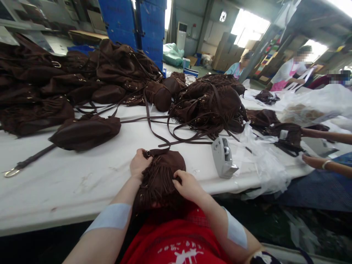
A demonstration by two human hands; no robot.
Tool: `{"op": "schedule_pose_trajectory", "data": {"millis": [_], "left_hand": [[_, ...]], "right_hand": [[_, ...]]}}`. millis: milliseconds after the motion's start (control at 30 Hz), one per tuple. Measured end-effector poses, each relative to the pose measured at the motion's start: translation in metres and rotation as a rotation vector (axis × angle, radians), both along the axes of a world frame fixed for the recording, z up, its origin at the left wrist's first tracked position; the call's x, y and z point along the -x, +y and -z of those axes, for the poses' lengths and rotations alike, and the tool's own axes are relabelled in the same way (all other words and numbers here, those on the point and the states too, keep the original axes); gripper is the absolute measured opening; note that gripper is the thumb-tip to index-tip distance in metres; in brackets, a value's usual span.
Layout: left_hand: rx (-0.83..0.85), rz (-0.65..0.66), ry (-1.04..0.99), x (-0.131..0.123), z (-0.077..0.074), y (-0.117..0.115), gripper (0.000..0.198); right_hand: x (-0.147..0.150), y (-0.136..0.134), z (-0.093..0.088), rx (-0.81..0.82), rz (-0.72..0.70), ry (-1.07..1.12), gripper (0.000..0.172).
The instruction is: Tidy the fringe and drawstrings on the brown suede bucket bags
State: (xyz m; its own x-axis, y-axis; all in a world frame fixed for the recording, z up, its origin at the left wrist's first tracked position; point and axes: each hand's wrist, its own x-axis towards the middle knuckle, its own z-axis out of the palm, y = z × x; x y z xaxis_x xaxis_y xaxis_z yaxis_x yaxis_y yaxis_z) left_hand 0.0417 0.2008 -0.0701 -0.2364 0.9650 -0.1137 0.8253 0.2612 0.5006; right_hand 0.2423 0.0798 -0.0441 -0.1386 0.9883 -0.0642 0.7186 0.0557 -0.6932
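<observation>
A dark brown fringed bag point(162, 168) lies at the table's near edge, against my body. My left hand point(139, 163) is closed on its left side, near a small metal fitting and the strap. On the opposite side my right hand point(188, 185) pinches the bag's edge by the fringe, fingers curled. A thin brown strap point(156, 132) runs from the bag up across the table. To the right of my hands stands a grey tape dispenser point(224, 157). The bag's lower end is partly hidden by shadow and my arms.
Piles of brown bags point(209, 102) cover the back of the white table point(68, 183). One bag point(86, 132) lies at left, its strap ending in a metal clasp point(12, 172). At right, a co-worker's hands point(313, 161) hold another bag point(287, 137) beside crumpled plastic point(264, 165).
</observation>
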Motion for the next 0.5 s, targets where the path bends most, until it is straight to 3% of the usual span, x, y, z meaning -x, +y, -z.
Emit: {"op": "schedule_pose_trajectory", "data": {"millis": [67,167,233,300,367,433,500], "left_hand": [[-0.002,0.005,0.003,0.0,0.001,0.0,0.04],[-0.022,-0.033,0.019,0.0,0.002,0.002,0.04],[-0.028,-0.052,0.028,-0.001,0.003,0.002,0.04],[-0.026,-0.054,0.034,-0.001,0.004,0.003,0.041],[-0.03,-0.054,0.04,-0.001,0.005,0.004,0.042],[-0.036,-0.058,0.041,-0.001,0.006,0.004,0.042],[-0.035,-0.06,0.036,-0.001,0.006,0.004,0.042]], "right_hand": [[-0.014,-0.021,-0.009,0.187,-0.093,0.196,0.01],[-0.052,-0.054,-0.018,0.573,-0.237,0.512,0.025],[-0.077,-0.072,-0.019,0.694,-0.237,0.588,0.031],[-0.095,-0.079,-0.018,0.647,-0.133,0.554,0.031],[-0.101,-0.074,-0.017,0.453,-0.01,0.454,0.027],[-0.095,-0.056,-0.016,0.198,0.044,0.344,0.028],[-0.076,-0.031,-0.015,0.006,0.024,0.258,0.04]]}}
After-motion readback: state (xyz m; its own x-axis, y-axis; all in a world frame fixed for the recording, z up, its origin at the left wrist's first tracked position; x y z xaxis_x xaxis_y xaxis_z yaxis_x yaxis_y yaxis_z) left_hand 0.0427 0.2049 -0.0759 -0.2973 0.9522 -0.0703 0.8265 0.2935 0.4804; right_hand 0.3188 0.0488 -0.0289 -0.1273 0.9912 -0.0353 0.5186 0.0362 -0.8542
